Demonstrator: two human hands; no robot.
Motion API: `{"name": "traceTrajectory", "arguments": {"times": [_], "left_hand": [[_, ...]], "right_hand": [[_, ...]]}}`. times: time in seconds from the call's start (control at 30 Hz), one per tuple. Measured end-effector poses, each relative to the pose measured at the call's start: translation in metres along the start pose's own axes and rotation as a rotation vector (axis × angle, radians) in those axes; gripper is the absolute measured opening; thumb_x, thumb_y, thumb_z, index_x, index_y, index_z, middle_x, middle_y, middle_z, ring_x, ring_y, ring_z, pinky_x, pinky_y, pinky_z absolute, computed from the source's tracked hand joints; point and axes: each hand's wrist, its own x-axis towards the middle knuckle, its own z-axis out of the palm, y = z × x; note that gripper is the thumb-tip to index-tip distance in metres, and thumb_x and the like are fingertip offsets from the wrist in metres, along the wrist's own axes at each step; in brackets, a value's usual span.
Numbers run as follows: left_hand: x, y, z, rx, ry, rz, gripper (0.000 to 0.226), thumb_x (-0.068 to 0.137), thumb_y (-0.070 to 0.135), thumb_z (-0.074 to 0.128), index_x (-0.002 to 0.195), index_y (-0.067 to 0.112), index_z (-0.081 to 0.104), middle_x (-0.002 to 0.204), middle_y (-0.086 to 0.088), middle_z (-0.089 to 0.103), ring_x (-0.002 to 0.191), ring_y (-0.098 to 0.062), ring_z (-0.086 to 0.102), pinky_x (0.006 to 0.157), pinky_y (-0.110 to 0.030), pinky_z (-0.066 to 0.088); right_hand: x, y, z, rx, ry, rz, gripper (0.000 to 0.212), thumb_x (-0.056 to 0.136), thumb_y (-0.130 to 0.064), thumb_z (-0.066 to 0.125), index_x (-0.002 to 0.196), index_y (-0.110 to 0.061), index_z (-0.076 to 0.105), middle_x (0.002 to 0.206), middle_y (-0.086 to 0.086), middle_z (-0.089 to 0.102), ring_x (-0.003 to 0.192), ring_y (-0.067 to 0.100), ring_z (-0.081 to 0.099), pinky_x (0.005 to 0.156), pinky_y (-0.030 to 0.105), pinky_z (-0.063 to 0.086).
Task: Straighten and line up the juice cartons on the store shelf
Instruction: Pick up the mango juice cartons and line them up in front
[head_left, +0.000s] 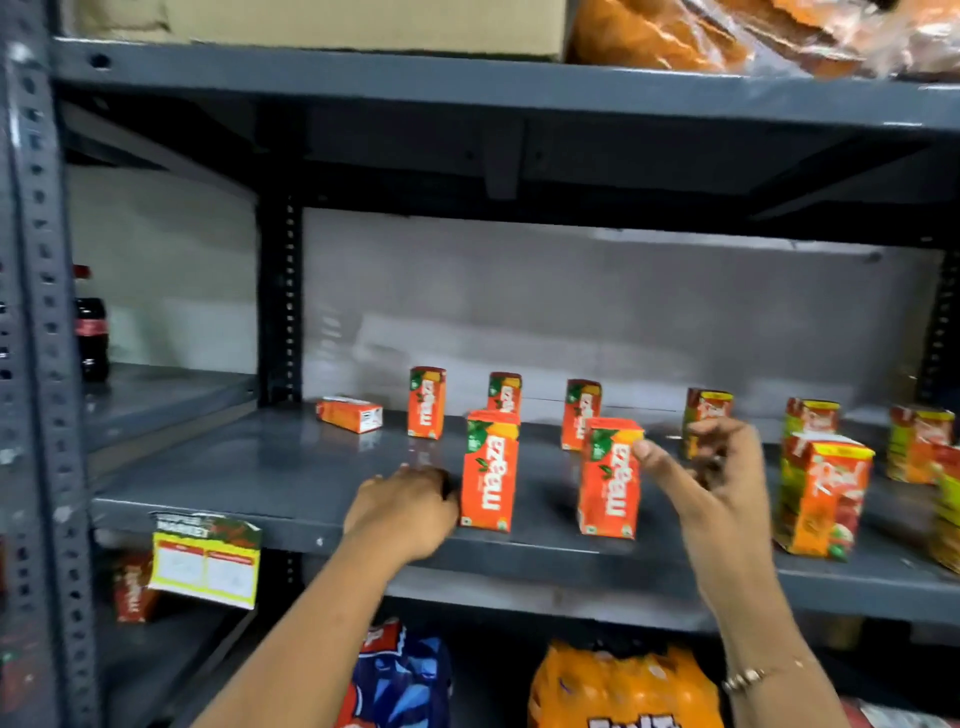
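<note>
Right, my left hand (402, 506) curled beside front carton (490, 470), squaring it; right hand (711, 467) open, gripping nothing, thumb steadying next carton (609, 478).

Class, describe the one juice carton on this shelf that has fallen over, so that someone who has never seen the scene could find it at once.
Start at the grey metal shelf where both hands are working, and go to its back left corner beside the perforated upright. There lies the fallen carton, left of the back row of orange cartons. It alone lies on its side; every other carton stands upright.
</note>
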Motion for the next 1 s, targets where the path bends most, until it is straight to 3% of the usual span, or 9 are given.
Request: {"name": "traceTrajectory", "arguments": {"times": [0.07,0.17,0.23,0.37,0.47,0.57,0.7,0.87,1.0], "left_hand": [[0.000,0.001,0.001,-0.008,-0.027,-0.001,0.047,0.089,0.050,0.028,0.116,0.025,0.057,0.124,-0.009,0.061,0.112,-0.028,0.056,0.089,-0.040,0.038],[0.001,-0.005,-0.004,-0.124,-0.084,0.021,0.039,0.087,0.041,0.035,0.117,0.025,0.056,0.130,-0.008,0.057,0.115,-0.029,0.054,0.096,-0.043,0.038],[0.002,-0.016,-0.012,-0.259,-0.080,0.019,0.034,0.084,0.032,0.038,0.114,0.025,0.054,0.127,-0.007,0.059,0.110,-0.030,0.056,0.092,-0.041,0.043],[0.009,-0.075,-0.036,-0.251,0.053,0.009,0.014,0.082,0.022,0.042,0.087,0.022,0.055,0.106,-0.014,0.067,0.096,-0.037,0.062,0.072,-0.036,0.046],[0.016,-0.125,-0.046,-0.148,0.032,-0.127,0.030,0.084,0.021,0.042,0.111,0.019,0.054,0.118,-0.016,0.064,0.106,-0.037,0.061,0.082,-0.040,0.048],[0.022,-0.164,-0.043,-0.132,-0.031,-0.180,0.036,0.087,0.021,0.040,0.121,0.021,0.053,0.128,-0.015,0.058,0.115,-0.035,0.056,0.092,-0.040,0.048],[0.027,-0.187,-0.031,-0.173,-0.097,-0.137,0.036,0.090,0.030,0.037,0.119,0.017,0.055,0.129,-0.016,0.057,0.118,-0.033,0.054,0.097,-0.039,0.043],[0.029,-0.187,-0.031,-0.142,-0.122,-0.077,0.039,0.092,0.027,0.032,0.125,0.014,0.050,0.136,-0.015,0.048,0.127,-0.032,0.042,0.106,-0.045,0.028],[0.029,-0.188,-0.034,-0.121,-0.156,-0.033,0.042,0.092,0.025,0.032,0.129,0.010,0.047,0.143,-0.013,0.043,0.135,-0.029,0.032,0.110,-0.049,0.021]], "right_hand": [[-0.001,-0.032,0.019,-0.028,-0.052,-0.139,0.040,0.066,-0.058,0.075,0.089,-0.040,0.048,0.079,-0.005,0.046,0.062,0.003,0.041,0.055,0.012,0.039],[-0.004,-0.073,0.075,-0.140,-0.172,-0.313,0.030,0.072,-0.049,0.070,0.086,-0.038,0.046,0.076,-0.014,0.042,0.062,0.000,0.040,0.058,0.012,0.036],[-0.007,-0.087,0.122,-0.202,-0.268,-0.382,0.024,0.075,-0.040,0.067,0.084,-0.032,0.046,0.074,-0.018,0.041,0.064,0.001,0.041,0.058,0.013,0.034],[-0.003,-0.077,0.224,-0.292,-0.341,-0.249,0.015,0.074,-0.024,0.066,0.075,-0.025,0.051,0.062,-0.010,0.055,0.061,0.009,0.053,0.057,0.025,0.043],[0.013,-0.046,0.285,-0.462,-0.388,-0.118,0.006,0.073,-0.014,0.060,0.078,-0.018,0.060,0.077,0.003,0.069,0.078,0.024,0.065,0.065,0.029,0.047],[0.034,-0.002,0.326,-0.747,-0.516,-0.016,0.020,0.076,-0.014,0.061,0.095,-0.008,0.062,0.105,0.018,0.069,0.099,0.033,0.064,0.077,0.033,0.049],[0.049,0.049,0.368,-0.924,-0.668,0.146,0.053,0.081,-0.026,0.068,0.125,-0.004,0.049,0.128,0.018,0.059,0.117,0.032,0.057,0.093,0.033,0.046],[0.061,0.075,0.391,-0.998,-0.601,0.198,0.078,0.072,-0.036,0.078,0.131,-0.004,0.039,0.133,0.019,0.045,0.121,0.037,0.051,0.099,0.039,0.043],[0.072,0.076,0.393,-0.989,-0.600,0.143,0.059,0.067,-0.021,0.080,0.115,-0.003,0.051,0.119,0.018,0.060,0.109,0.034,0.058,0.086,0.033,0.049]]}}
